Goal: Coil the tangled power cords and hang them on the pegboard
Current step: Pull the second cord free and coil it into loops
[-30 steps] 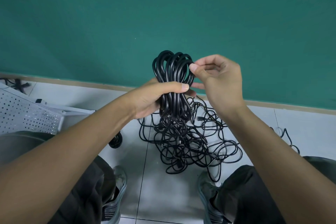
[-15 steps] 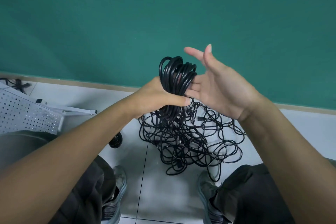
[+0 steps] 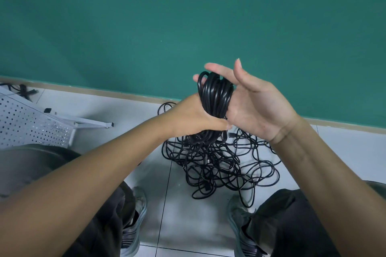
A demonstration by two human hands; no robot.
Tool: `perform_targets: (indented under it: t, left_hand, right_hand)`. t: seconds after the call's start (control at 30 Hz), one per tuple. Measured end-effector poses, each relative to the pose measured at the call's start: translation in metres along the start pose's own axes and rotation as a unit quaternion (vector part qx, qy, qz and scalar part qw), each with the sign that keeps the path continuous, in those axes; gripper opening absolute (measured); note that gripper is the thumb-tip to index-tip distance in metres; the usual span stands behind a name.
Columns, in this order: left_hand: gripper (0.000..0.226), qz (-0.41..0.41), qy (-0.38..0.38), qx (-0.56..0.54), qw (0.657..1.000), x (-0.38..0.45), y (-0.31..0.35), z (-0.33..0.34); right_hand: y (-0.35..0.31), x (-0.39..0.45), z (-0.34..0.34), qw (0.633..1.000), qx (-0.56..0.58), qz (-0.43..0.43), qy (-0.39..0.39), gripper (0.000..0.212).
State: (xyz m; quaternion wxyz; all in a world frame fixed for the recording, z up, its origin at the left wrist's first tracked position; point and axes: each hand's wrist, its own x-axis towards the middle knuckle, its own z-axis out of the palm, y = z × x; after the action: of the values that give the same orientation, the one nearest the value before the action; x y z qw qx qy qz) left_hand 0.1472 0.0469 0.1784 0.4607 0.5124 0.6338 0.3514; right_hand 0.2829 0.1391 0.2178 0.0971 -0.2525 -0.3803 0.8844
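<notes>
Workshop corner: pegboard [image 3: 31,123], tiled floor [image 3: 188,225]

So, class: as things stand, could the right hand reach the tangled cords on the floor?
Probably yes. The right hand is open beside the coil that the left hand grips, and the tangled cords lie just below with nothing between.

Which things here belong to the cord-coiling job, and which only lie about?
Job:
- coiled cord bundle, gripped by left hand
- right hand, open against the bundle
- tangled cords on floor
- pegboard, lying at left

Lying about:
- small cable pile by wall
- shoes
</notes>
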Motion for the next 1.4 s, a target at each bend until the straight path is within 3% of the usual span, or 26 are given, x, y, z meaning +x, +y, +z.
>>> perform_targets:
  t: [0.17,0.27,0.4,0.6,0.8,0.87,0.97,1.13,1.4]
  left_hand:
    - [0.025,0.006,0.038,-0.057,0.998,0.001,0.005,0.001]
    - [0.049,-0.014,0.126,-0.086,0.988,-0.001,0.005,0.007]
    - [0.059,-0.025,0.174,-0.031,0.984,-0.005,0.006,0.012]
    - [0.054,-0.033,0.132,-0.018,0.991,-0.002,0.007,0.015]
    - [0.075,-0.043,0.090,-0.056,0.993,0.003,0.000,0.022]
    - [0.069,-0.046,0.080,-0.045,0.995,0.002,0.000,0.022]
    - [0.043,-0.035,0.059,-0.030,0.997,0.000,0.004,0.019]
    - [0.048,-0.052,0.051,-0.069,0.995,0.001,0.010,0.007]
    - [0.053,-0.084,0.031,-0.101,0.991,0.004,0.011,0.005]
  right_hand:
    - [-0.007,0.002,0.002,0.999,0.025,-0.034,0.011,0.054]
    - [-0.012,0.004,0.005,0.998,0.026,-0.042,0.035,0.053]
    - [-0.014,0.008,0.006,0.996,0.023,-0.045,0.071,0.032]
    - [-0.011,0.010,0.004,0.992,0.039,-0.031,0.115,0.020]
    - [-0.004,0.014,0.007,0.988,0.045,-0.023,0.143,0.019]
    - [-0.004,0.014,0.005,0.990,0.031,-0.011,0.135,0.019]
    - [-0.009,0.011,0.002,0.995,-0.013,-0.001,0.099,0.024]
    - [-0.019,0.004,-0.006,1.000,0.001,-0.010,-0.008,0.054]
    - [-0.014,0.010,-0.004,0.997,-0.039,-0.053,0.039,0.046]
